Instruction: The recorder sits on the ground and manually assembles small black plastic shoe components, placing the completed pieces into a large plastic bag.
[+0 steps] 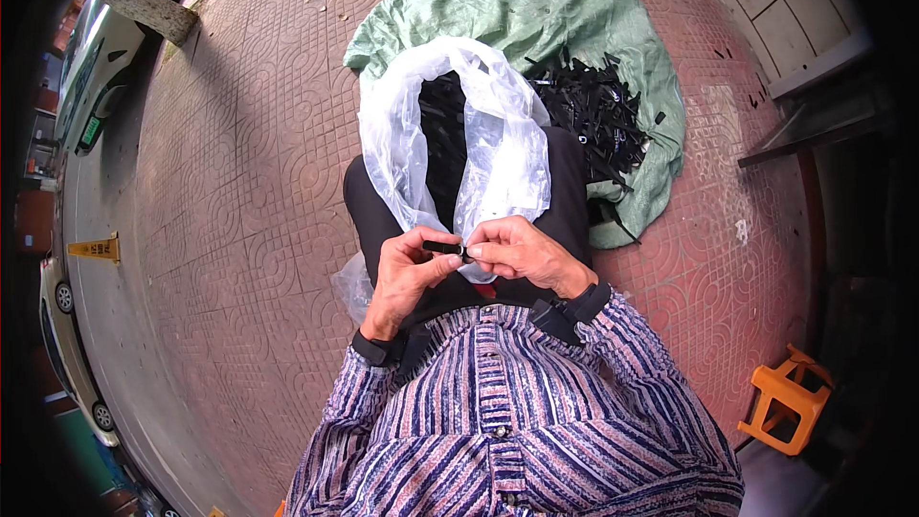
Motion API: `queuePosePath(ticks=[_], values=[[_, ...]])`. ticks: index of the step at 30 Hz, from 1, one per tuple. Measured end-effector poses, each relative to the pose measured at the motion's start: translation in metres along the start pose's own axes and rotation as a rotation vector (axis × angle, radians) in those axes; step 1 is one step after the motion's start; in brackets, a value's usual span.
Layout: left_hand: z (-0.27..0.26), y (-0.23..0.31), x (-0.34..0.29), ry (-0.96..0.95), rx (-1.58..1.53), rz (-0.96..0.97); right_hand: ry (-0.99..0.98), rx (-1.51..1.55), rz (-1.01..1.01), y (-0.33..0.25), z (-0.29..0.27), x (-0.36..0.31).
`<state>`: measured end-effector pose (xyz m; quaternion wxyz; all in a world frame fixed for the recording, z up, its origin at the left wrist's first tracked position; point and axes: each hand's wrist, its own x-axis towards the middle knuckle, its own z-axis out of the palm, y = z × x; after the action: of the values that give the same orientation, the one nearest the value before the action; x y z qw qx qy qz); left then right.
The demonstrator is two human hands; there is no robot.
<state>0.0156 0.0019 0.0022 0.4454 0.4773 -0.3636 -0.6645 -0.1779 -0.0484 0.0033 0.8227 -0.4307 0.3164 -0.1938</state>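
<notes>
Between my two hands, just above my lap, is a small black strap-like piece [441,247] with a bit of shiny metal at its right end. My left hand [406,276] pinches it between thumb and fingers. My right hand [525,254] closes its fingertips on the piece's metal end. A clear plastic bag [394,168] with its mouth rolled wide rests on my lap beyond the hands. Inside the bag lie many black pieces [442,139], too dark to tell apart.
A green woven sheet [661,163] lies on the red paving ahead, bearing a heap of black pieces [593,120]. An orange plastic stool [787,402] stands at the right. Parked cars [81,345] line the left, near a yellow sign [94,249] and a stone post [148,10].
</notes>
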Motion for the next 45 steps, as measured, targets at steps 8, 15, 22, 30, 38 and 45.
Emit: queuePosePath(ticks=[8, 15, 22, 30, 38, 45], values=[[0.017, -0.001, 0.002, 0.032, 0.044, 0.053, 0.002, 0.014, 0.046, 0.006, 0.001, 0.004], [0.018, -0.023, 0.017, 0.268, 0.222, 0.302, 0.441, -0.787, -0.552, 0.001, 0.031, 0.013], [0.029, -0.017, 0.013, 0.288, 0.413, 0.287, 0.611, -0.979, -0.751, 0.020, 0.018, 0.027], [0.029, -0.007, 0.017, 0.322, 0.422, 0.294, 0.594, -0.519, -0.506, 0.018, 0.025, 0.029], [0.040, -0.006, 0.017, 0.240, -0.006, 0.283, 0.486, 0.136, -0.350, 0.031, 0.019, 0.032], [0.039, 0.000, 0.018, 0.253, -0.189, 0.089, 0.566, -0.100, -0.400, 0.018, 0.019, 0.024]])
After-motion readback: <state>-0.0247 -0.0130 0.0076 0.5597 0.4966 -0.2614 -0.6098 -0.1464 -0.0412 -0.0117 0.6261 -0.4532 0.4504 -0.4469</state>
